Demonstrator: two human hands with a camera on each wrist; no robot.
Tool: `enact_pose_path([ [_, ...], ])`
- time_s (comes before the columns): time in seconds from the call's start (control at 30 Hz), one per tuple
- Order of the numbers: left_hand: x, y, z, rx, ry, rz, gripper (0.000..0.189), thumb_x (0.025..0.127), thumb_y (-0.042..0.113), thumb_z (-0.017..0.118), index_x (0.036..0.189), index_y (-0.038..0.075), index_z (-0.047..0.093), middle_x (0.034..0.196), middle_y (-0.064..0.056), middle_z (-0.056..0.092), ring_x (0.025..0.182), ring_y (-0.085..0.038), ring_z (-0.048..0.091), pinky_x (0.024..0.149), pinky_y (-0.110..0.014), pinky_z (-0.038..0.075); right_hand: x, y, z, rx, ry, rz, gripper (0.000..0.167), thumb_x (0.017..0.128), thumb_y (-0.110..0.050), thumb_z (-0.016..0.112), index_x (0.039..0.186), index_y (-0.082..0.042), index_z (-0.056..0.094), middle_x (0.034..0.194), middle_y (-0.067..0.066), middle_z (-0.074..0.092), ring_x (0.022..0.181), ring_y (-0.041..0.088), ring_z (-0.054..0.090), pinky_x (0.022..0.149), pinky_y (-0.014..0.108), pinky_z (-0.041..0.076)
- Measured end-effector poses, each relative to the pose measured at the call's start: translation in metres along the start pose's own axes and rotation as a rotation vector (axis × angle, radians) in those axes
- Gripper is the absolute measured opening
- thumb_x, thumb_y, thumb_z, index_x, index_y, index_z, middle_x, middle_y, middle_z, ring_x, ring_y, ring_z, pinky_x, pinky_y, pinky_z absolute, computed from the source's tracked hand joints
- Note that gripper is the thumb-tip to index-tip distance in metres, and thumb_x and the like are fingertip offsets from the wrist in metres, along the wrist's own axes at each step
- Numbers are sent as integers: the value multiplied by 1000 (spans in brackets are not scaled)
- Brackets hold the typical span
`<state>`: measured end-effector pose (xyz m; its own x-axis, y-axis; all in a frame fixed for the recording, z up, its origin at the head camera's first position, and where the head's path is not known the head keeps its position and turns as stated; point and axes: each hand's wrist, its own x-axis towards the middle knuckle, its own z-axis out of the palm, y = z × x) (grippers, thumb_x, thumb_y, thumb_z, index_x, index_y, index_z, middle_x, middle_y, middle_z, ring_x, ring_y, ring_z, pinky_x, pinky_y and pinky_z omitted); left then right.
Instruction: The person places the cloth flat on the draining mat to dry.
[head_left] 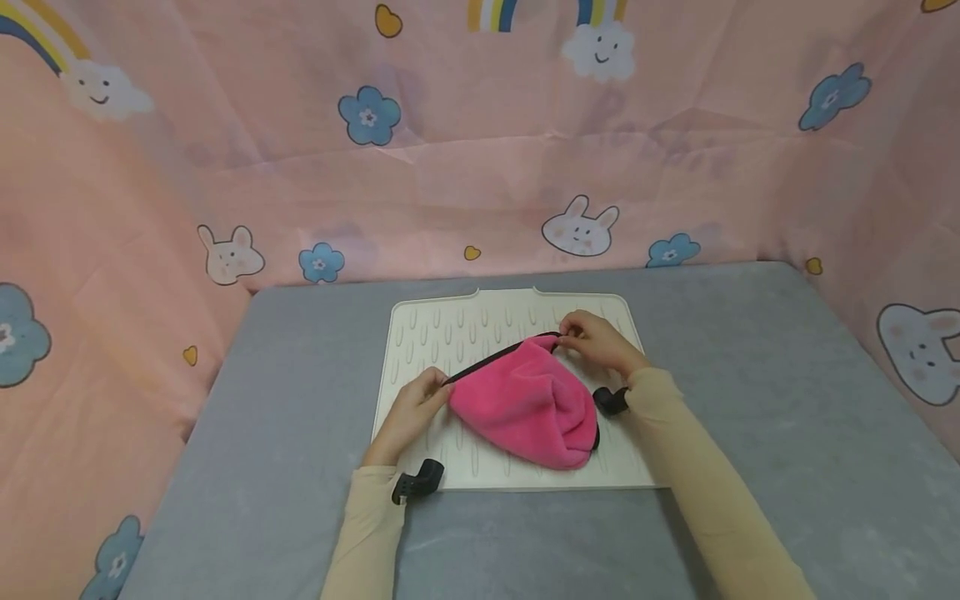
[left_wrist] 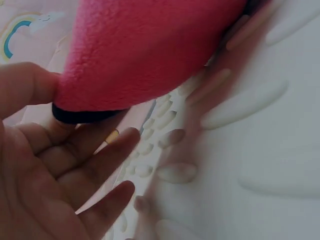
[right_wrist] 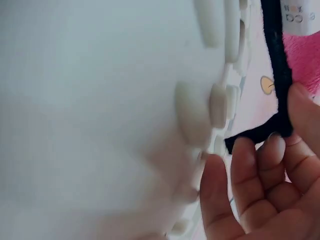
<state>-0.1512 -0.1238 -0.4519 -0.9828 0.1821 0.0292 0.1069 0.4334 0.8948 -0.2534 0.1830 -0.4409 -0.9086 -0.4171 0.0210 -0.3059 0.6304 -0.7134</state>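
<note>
A pink fleecy cloth (head_left: pixel 510 404) with a black edge band hangs folded between both hands over a cream ridged mat (head_left: pixel 420 333). My left hand (head_left: pixel 408 412) pinches its left corner. In the left wrist view, the thumb and index finger grip the black-edged corner while the other fingers (left_wrist: pixel 112 155) spread loosely. My right hand (head_left: pixel 600 343) pinches the far right corner. The right wrist view shows the black band (right_wrist: pixel 276 55) between thumb and fingers, beside a white label (right_wrist: pixel 299 17) with print partly cut off by the frame edge.
The mat lies on a table covered with grey cloth (head_left: pixel 300 417). A pink printed curtain (head_left: pixel 465 183) surrounds the table at the back and both sides. Black wrist cameras (head_left: pixel 420 481) sit by the beige sleeves (head_left: pixel 367 533).
</note>
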Motion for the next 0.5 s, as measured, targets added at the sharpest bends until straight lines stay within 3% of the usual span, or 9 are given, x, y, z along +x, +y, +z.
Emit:
enact_pose_path([
  [0.13, 0, 1, 1, -23, 30, 2, 8, 95, 14, 55, 90, 7, 55, 88, -3, 61, 78, -15, 49, 70, -29, 39, -5, 3, -4, 51, 8, -19, 6, 91, -3, 60, 89, 0, 55, 92, 13, 53, 88, 27, 52, 80, 41, 45],
  [0.27, -1, 1, 0, -61, 26, -6, 9, 95, 12, 55, 90, 6, 55, 80, -2, 59, 71, -15, 46, 65, -28, 37, -10, 2, -8, 146, 10, -25, 7, 92, -5, 59, 94, 1, 56, 98, 13, 55, 95, 27, 54, 85, 40, 45],
  [0.5, -1, 2, 0, -67, 31, 17, 10, 95, 14, 58, 89, 5, 56, 70, 2, 53, 60, -13, 42, 56, -25, 34, -15, 2, -12, 477, 43, 39, 14, 92, 0, 57, 98, 12, 52, 87, 9, 59, 81, 16, 65, 78, 29, 54],
])
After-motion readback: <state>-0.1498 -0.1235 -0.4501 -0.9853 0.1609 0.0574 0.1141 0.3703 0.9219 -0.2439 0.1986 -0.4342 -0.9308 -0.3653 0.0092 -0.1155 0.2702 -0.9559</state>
